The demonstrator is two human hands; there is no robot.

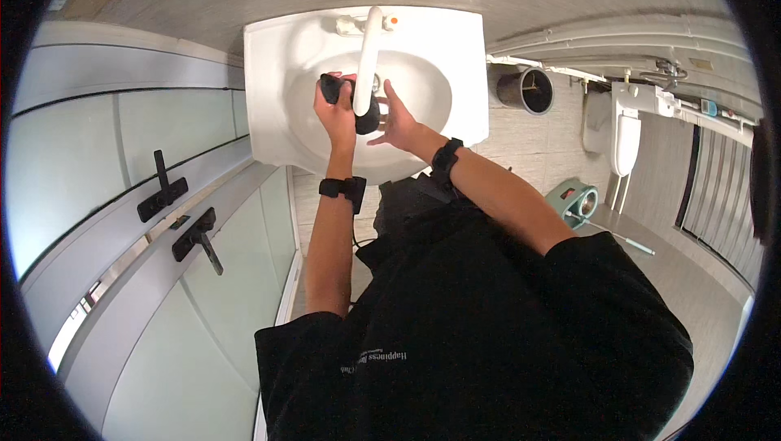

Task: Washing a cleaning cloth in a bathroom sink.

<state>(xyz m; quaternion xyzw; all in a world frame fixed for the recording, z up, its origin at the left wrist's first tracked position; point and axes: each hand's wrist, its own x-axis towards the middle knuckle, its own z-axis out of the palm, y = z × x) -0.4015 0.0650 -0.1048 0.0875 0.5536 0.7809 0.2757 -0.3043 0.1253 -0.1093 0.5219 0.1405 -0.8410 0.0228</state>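
Over the basin of a white sink (268, 91), my left hand (334, 115) is closed around a black object (368, 121). One end of it is rounded and the other juts out past the fingers; its kind cannot be made out. The white faucet spout (368, 67) passes above it and hides its middle. My right hand (399, 125) is just to the right, palm toward the black object, with its fingers spread. Some fingertips come close to the object, but whether they touch it is unclear. Black bands circle both wrists.
Frosted glass doors with black handles (197, 239) line the left side. Right of the sink a dark round bin (526, 91) stands on the floor beneath white pipes. Farther right are a white toilet-like fixture (626, 146) and a green bucket (569, 197) with a pole.
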